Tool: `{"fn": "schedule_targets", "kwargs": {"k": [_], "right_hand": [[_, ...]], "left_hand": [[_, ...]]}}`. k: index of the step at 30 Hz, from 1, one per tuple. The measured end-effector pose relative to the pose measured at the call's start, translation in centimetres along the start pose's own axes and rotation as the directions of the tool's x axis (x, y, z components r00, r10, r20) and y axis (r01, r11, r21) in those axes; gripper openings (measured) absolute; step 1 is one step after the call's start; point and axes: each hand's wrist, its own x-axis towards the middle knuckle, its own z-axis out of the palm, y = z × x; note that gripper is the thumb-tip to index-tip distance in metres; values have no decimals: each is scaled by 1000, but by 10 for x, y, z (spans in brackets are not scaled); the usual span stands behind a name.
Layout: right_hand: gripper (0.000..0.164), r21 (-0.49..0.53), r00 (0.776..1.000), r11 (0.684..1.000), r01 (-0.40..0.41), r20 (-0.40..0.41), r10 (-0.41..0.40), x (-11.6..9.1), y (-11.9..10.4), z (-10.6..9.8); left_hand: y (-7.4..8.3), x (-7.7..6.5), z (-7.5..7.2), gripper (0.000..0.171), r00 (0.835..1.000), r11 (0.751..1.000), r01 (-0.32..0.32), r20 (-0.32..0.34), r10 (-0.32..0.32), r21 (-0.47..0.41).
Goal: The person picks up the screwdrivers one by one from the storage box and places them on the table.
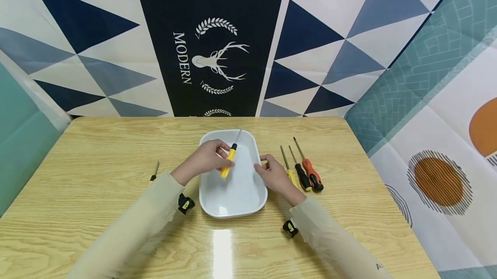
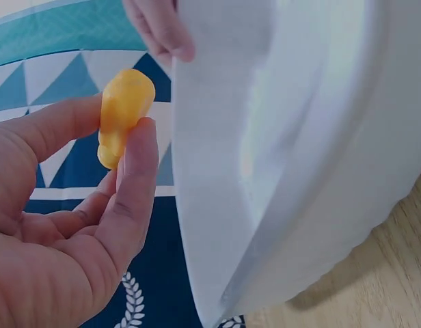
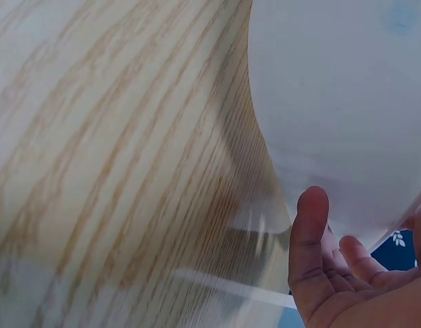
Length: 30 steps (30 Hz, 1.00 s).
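Note:
Over the white plastic tray in the head view, my left hand pinches a screwdriver by its yellow handle. The blade points up and away toward the tray's far rim. From the left wrist, the yellow handle end shows between thumb and fingers, beside the tray's wall. My right hand holds the tray's right rim, thumb and fingers bent at the edge. The right wrist view has those fingers against the tray's white side.
Right of the tray lie a yellow screwdriver, a black one and a red-and-black one. Another screwdriver lies at the left, its handle partly hidden by my left sleeve. The wooden table ends at a patterned cloth backdrop.

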Motion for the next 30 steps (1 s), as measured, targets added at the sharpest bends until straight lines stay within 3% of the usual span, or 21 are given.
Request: {"fn": "schedule_targets", "kwargs": {"k": [7,14,30], "right_hand": [[35,4,1000,1000,-1,6,1,-1,1,0],[35,15,1000,1000,8,4,-8,1,4,1],[35,7,1000,1000,17,-2,-17,2,3,2]], "left_hand": [[-2,-11,-3,44,999,999,-24,-25,23,-47],[-6,-19,-5,41,999,994,7,-51,-13,-111],[-17,-30,-5,37,999,988,3,-44,-10,-154]]}}
